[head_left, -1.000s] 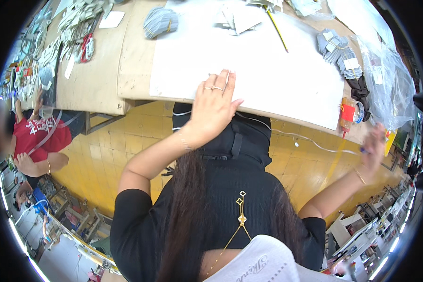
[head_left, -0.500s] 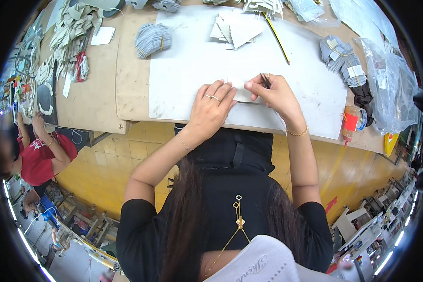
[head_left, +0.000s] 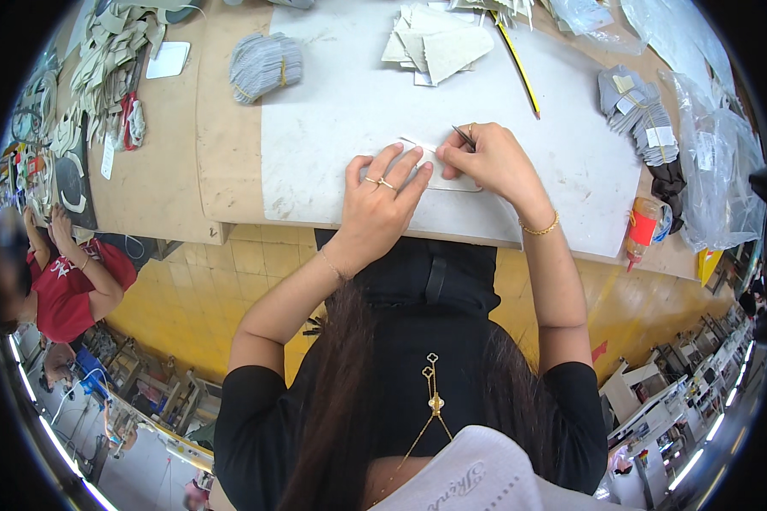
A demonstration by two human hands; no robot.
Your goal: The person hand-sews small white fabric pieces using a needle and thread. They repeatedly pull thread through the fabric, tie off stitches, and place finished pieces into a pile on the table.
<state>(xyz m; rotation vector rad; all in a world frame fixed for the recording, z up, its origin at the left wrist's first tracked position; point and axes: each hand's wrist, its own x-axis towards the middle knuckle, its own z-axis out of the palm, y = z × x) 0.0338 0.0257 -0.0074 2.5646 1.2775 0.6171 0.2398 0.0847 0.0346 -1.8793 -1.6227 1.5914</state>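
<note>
Your right hand [head_left: 498,162] has come in from far right — pinched closed on a dark tool [head_left: 463,136] above a pale piece [head_left: 454,183]. Your left hand [head_left: 377,204] lies open on that piece, fingers loosely spread, near the white sheet's [head_left: 332,111] front edge.

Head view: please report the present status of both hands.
Left hand spread at pale flat piece. Right hand closed on dark slender tool, over same piece. Yellow-black pencil clear of both.
</note>
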